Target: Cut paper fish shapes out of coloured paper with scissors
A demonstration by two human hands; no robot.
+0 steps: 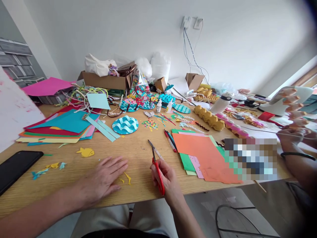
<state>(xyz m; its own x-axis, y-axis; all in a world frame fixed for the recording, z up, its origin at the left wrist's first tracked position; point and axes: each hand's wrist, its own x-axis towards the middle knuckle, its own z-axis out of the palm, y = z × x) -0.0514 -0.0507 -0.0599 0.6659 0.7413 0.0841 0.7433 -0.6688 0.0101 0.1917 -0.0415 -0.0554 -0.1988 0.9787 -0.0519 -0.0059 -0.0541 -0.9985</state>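
Note:
My left hand (105, 180) lies flat, palm down, on the wooden table (138, 185), its fingers stretched to the right. Thin yellow paper scraps (128, 178) lie just beside its fingertips. My right hand (164, 177) is closed round red-handled scissors (158, 178), whose blades point away from me. A slim pen-like item (156, 150) also sticks out of this hand beside the blades. A yellow paper fish (86, 152) rests beyond my left hand. Further back lies a round blue disc (125, 125) with pale wavy strips.
Coloured paper (64, 122) is stacked at the left, near a black phone (19, 168). Orange paper (198, 148) and pens (170, 140) lie at the right. Glue bottles (158, 105) stand farther back. Another person's hands (292, 135) are at the far right.

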